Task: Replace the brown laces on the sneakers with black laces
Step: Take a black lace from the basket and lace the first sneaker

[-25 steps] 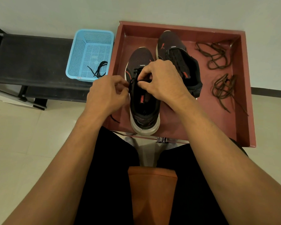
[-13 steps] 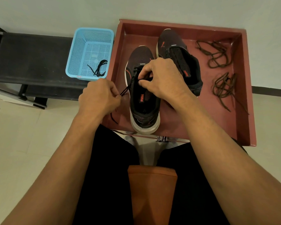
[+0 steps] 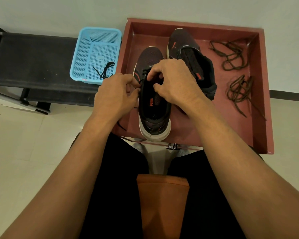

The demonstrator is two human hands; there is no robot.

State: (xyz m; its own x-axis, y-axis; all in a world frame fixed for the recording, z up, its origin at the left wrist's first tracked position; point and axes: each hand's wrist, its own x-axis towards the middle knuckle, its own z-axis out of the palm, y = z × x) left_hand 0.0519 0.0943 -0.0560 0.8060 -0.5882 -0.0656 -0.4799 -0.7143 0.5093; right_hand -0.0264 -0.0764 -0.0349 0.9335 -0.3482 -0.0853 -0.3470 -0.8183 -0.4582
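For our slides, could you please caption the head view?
Left hand and right hand work a black lace into the near sneaker in a red tray.

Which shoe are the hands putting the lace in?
The nearer sneaker, heel at the tray's front edge: the left hand pinches its black lace, the right hand grips its upper. The other sneaker sits farther back.

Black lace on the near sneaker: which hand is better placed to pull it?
Probably left: the left hand pinches the black lace beside the near sneaker, while the right hand holds its upper.
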